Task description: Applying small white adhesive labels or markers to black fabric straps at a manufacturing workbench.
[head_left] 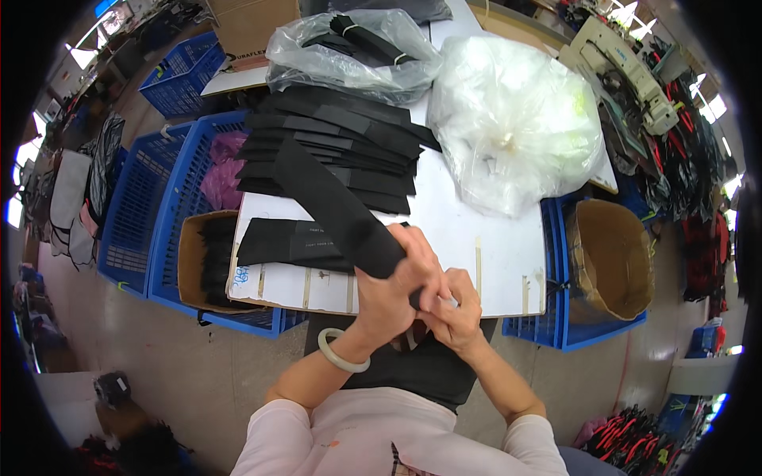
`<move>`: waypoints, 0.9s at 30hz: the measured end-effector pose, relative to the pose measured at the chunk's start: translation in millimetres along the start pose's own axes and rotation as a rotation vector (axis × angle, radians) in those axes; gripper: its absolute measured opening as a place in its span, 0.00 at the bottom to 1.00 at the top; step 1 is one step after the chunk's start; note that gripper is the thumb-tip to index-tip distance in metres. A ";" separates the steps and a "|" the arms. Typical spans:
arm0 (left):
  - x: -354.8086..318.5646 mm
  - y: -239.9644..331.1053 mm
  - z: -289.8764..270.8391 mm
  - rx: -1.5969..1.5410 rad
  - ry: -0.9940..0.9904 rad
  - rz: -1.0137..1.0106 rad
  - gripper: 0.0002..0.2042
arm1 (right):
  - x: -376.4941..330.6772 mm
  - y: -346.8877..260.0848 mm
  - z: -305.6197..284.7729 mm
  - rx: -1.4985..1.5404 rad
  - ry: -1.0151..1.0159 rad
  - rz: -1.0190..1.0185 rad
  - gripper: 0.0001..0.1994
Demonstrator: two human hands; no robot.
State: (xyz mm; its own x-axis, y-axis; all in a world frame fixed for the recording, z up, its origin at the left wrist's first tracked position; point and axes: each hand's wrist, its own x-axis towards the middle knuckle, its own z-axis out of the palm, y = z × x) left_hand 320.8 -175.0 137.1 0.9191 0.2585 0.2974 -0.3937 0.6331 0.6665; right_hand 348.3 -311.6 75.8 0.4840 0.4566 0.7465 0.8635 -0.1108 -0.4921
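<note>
A wide black fabric strip slants up and left from my hands, over the table. My left hand, with a pale bangle at its wrist, is closed around the strip's near end. Close against it, my right hand is closed, its fingertips pinched near that same end. A small pale bit shows between the two hands, too little to name. Beneath the held strip lie more black strips with small printing. Farther back, a spread pile of black strips covers the table's left side.
The white table carries a large tied clear bag of white contents and an open plastic bag with a black bundle. Blue crates and a carton stand left; another carton sits in a crate right.
</note>
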 end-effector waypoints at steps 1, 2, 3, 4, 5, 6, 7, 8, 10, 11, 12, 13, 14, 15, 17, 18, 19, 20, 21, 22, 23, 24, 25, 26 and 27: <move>-5.0 0.4 1.2 0.048 -0.034 0.005 0.16 | -5.4 0.1 1.5 0.053 0.011 0.019 0.08; -9.2 0.5 2.7 0.093 -0.066 0.007 0.15 | -9.9 -0.3 1.2 0.049 0.002 0.003 0.08; -12.8 0.4 4.5 0.085 -0.066 0.024 0.15 | -14.0 -0.4 0.6 0.077 0.030 -0.004 0.08; -15.6 -1.1 4.1 0.124 -0.112 0.020 0.15 | -20.2 0.9 2.0 0.107 0.057 0.000 0.07; -16.9 -2.8 3.8 0.163 -0.157 0.016 0.14 | -25.4 2.2 3.2 0.106 0.068 0.023 0.07; -17.2 -4.9 3.9 0.157 -0.152 0.020 0.14 | -28.9 4.9 2.8 0.104 0.059 0.021 0.07; -17.9 -3.9 6.1 0.151 -0.176 0.035 0.14 | -30.1 5.6 2.8 0.131 0.069 0.002 0.07; -18.9 -3.3 7.5 0.145 -0.200 0.049 0.14 | -31.6 5.8 2.5 0.157 0.080 -0.015 0.07; -20.9 -4.8 5.4 0.193 -0.206 0.074 0.14 | -34.7 5.0 3.2 0.182 0.091 -0.007 0.07; -21.6 -5.7 5.3 0.244 -0.216 0.092 0.14 | -36.1 4.1 3.6 0.207 0.109 0.005 0.07; -23.4 -7.0 8.2 0.239 -0.215 0.095 0.14 | -37.7 2.8 3.4 0.204 0.105 0.003 0.07; -24.4 -7.2 13.5 0.215 -0.136 0.083 0.15 | -38.8 1.9 3.6 0.187 0.085 0.028 0.08; -24.9 -6.9 17.3 0.189 -0.057 0.069 0.17 | -40.4 0.9 4.1 0.171 0.065 0.054 0.08; -25.0 -5.9 19.2 0.184 -0.055 0.070 0.17 | -43.3 -0.2 5.2 0.168 0.060 0.054 0.08; -26.3 -4.8 21.2 0.227 -0.098 0.114 0.18 | -51.4 -1.0 9.1 0.264 0.080 0.220 0.07; -28.0 -7.1 20.6 0.222 -0.093 0.115 0.18 | -56.0 0.5 10.9 0.262 0.074 0.222 0.07; -30.9 -10.5 19.7 0.207 -0.114 0.089 0.18 | -61.3 3.0 13.0 0.228 0.067 0.200 0.07; -33.6 -13.0 19.4 0.193 -0.135 0.063 0.18 | -67.2 5.7 15.0 0.195 0.059 0.177 0.09; -35.9 -14.6 20.3 0.188 -0.130 0.065 0.18 | -72.6 7.9 16.8 0.163 0.051 0.154 0.11; -37.0 -16.2 20.7 0.178 -0.125 0.065 0.19 | -68.1 6.6 18.8 0.135 0.041 0.128 0.14; -38.3 -16.4 21.0 0.168 -0.122 0.064 0.19 | -63.6 3.9 19.9 0.107 0.031 0.102 0.16; -38.9 -14.4 20.7 0.167 -0.114 0.069 0.19 | -57.8 1.2 16.5 0.110 0.023 0.100 0.16; -37.2 -12.4 19.2 0.233 -0.124 0.114 0.17 | -22.3 -14.5 10.3 0.339 -0.007 0.217 0.23; -36.5 -10.7 17.8 0.300 -0.136 0.156 0.16 | -4.2 -23.2 7.1 0.567 -0.035 0.336 0.31; -35.7 -8.9 19.3 0.298 -0.142 0.153 0.16 | -15.3 -23.1 4.9 0.563 -0.030 0.338 0.31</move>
State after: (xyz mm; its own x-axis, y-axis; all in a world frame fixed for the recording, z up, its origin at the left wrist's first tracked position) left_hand 291.2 -203.9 133.8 0.8461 0.2167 0.4870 -0.5330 0.3493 0.7707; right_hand 320.3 -311.7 73.6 0.7043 0.5026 0.5013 0.4547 0.2229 -0.8623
